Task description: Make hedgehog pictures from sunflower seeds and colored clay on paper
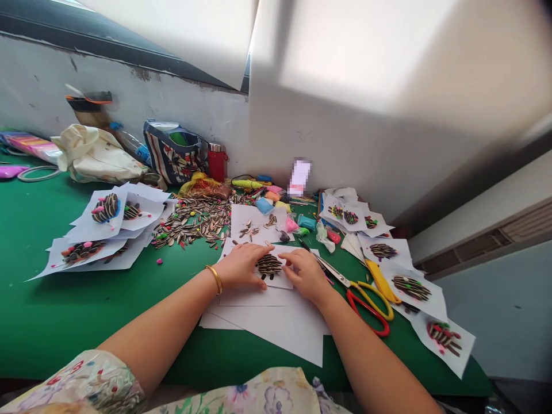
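Observation:
A hedgehog-like figure of striped sunflower seeds (268,265) lies on a small white paper card (282,283) in front of me. My left hand (242,265) rests on the card at the figure's left, thumb and fingers spread, a gold bangle on its wrist. At the right edge of the figure is my right hand (307,274), its fingers bent, index finger and thumb slightly apart with nothing visible between them. Under the card are larger white sheets (284,328). Just beyond, another sheet (241,215) carries some loose seeds.
A heap of sunflower seeds (200,218) lies back left, near bags of coloured clay (264,205). Scissors with red and yellow handles (366,299) lie right, beside a yellow utility knife (382,282). Finished seed cards (97,230) stand at both sides. A red flask (217,163) is by the wall.

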Available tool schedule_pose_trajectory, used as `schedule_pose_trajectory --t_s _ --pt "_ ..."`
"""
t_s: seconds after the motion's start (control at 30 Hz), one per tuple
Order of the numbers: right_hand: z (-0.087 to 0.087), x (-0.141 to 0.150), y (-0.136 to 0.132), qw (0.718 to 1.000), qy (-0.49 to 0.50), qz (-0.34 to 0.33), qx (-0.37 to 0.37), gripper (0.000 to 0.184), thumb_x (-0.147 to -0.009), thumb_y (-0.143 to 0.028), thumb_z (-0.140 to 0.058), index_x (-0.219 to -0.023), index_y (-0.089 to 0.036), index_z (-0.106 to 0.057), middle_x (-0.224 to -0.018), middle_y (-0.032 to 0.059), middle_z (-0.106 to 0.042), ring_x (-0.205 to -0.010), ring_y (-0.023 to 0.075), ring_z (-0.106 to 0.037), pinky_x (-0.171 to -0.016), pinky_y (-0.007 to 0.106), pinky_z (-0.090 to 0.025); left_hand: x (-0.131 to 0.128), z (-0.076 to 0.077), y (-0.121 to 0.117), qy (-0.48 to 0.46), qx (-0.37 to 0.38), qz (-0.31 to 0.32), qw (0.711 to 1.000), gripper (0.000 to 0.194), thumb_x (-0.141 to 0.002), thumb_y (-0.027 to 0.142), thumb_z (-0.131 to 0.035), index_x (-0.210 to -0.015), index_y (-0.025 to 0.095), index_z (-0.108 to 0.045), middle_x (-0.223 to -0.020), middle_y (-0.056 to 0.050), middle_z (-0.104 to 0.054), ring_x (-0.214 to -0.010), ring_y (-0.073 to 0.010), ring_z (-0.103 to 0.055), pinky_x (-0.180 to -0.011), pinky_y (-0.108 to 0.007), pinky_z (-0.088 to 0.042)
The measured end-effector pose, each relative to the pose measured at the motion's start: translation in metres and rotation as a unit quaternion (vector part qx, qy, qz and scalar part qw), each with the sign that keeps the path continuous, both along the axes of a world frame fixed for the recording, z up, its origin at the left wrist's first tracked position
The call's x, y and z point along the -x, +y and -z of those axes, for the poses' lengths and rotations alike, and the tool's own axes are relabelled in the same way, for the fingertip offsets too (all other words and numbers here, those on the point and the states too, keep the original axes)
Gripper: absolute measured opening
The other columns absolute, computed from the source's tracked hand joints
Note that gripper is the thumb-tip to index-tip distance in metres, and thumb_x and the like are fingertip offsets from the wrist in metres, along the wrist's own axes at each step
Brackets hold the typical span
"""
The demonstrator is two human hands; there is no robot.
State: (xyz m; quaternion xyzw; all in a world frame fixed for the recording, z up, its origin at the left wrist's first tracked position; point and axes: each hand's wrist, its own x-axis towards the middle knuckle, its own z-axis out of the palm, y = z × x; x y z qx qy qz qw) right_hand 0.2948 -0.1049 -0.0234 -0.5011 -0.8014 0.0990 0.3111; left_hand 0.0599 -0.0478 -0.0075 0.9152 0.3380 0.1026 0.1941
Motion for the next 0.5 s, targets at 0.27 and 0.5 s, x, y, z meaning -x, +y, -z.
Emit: schedule_pose_trajectory --t_s 0.27,0.5 --pt "0.004 0.0004 0.0018 1.0 -0.016 0.0 -0.006 0.034 -0.088 -0.012 -0.053 -0.113 -0.026 -0.071 -0.095 0.0058 -0.065 -0.095 0.0211 -0.056 -0.087 0.038 -0.044 -0.0011 -0.0042 -0.0022 -0.004 -0.016 0.019 1.0 0.083 -0.065 0.052 -0.081 -0.139 0.034 -0.047 -0.137 -0.005 -0.055 -0.127 -0.0313 -0.047 -0.105 -0.044 -0.034" --pt "0.0058 0.0013 0.0016 1.0 -0.022 0.0 0.005 0.035 -0.088 -0.012 -0.053 -0.115 -0.026 -0.071 -0.096 0.0061 -0.065 -0.096 0.0215 -0.055 -0.088 0.039 -0.045 -0.0012 -0.0045 -0.0017 -0.006 -0.023 0.027 0.999 0.076 -0.066 0.053 -0.08 -0.134 0.033 -0.053 -0.135 -0.005 -0.057 -0.125 -0.0315 -0.048 -0.105 -0.045 -0.034"
